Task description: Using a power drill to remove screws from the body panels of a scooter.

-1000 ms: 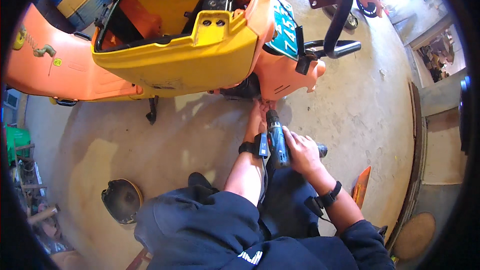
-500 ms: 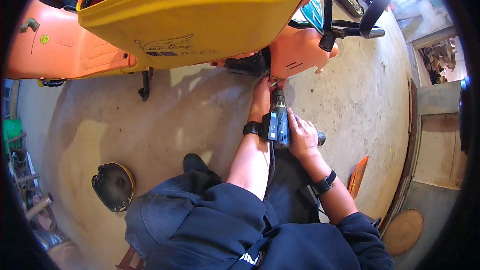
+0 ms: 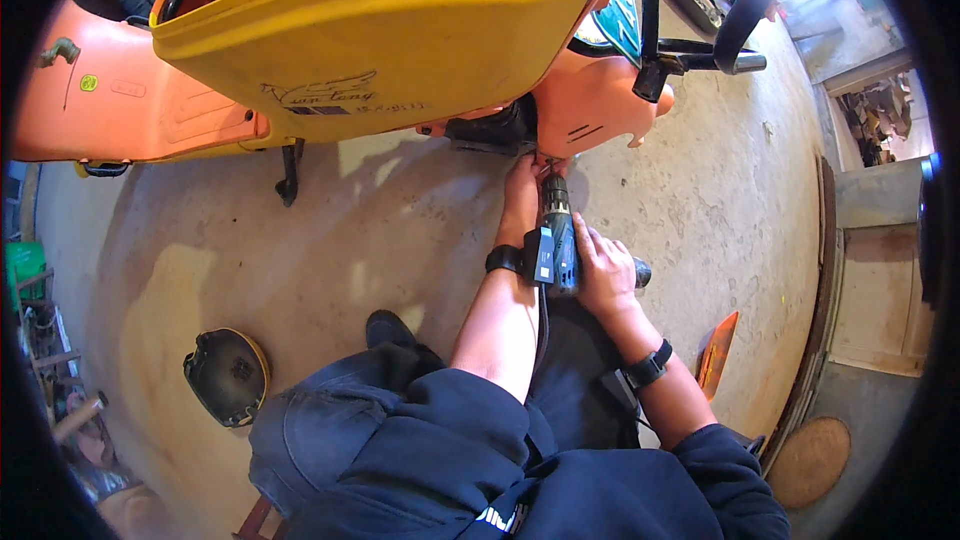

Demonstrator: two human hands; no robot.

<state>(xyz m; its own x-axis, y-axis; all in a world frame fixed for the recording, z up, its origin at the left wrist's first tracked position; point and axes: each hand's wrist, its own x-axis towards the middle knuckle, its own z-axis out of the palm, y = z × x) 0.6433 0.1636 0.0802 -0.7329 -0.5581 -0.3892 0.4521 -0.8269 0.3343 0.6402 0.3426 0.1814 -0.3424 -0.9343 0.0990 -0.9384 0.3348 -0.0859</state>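
My right hand (image 3: 606, 276) grips a blue-and-black cordless drill (image 3: 563, 250), its chuck pointing at the lower edge of the salmon-orange front panel (image 3: 585, 110). My left hand (image 3: 522, 190) is just beside the chuck at that edge, fingers pinched on something I cannot make out. The panel belongs to a scooter with a yellow plastic body section (image 3: 400, 40), a salmon seat-like rear section (image 3: 140, 100) and black tubular bars (image 3: 710, 60). A black part (image 3: 485, 130) sits behind the panel, above my left hand.
A black-and-yellow bowl-shaped piece (image 3: 225, 377) lies on the concrete floor (image 3: 330, 270) at lower left. A narrow orange piece (image 3: 718, 355) lies at right, near a round woven mat (image 3: 810, 460) by the wall. A green object (image 3: 27, 265) and assorted clutter line the left edge.
Since a second ago the view has shifted, and both hands with the drill sit higher in the picture, still at the panel's edge. Little differs over the last half second.
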